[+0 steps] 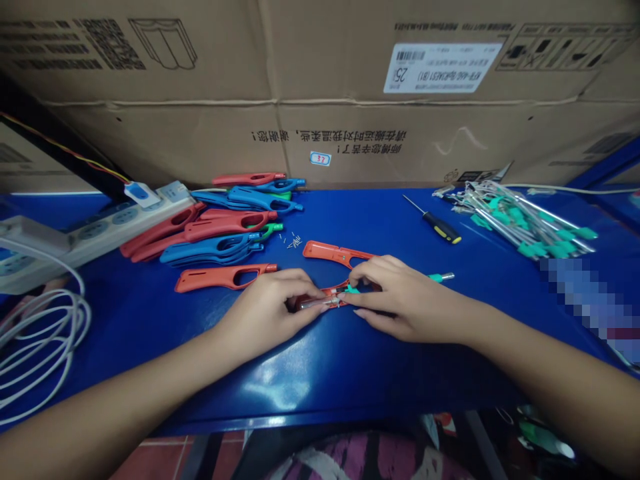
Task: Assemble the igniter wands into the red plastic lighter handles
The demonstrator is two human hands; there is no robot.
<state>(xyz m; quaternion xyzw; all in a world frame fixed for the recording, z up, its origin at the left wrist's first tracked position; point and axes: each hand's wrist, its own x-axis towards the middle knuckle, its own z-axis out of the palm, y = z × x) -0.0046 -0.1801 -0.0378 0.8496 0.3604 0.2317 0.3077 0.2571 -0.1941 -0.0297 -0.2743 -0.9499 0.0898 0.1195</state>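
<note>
An orange lighter casing half lies open side up on the blue table, mostly covered by my hands. A silvery cylinder and a green trigger piece sit in it. My left hand grips the casing's left end, thumb and fingers closed about the cylinder. My right hand is closed over the casing's right part, fingertips at the wires and green piece. A metal rod tip with a green part pokes out beyond my right hand. Just behind lies another orange casing half, inner side up.
Stacked red, blue and green lighter casings lie at left, near small screws. A screwdriver and a pile of metal rods with green triggers lie right. A power strip and coiled white cable border the left; cardboard stands behind.
</note>
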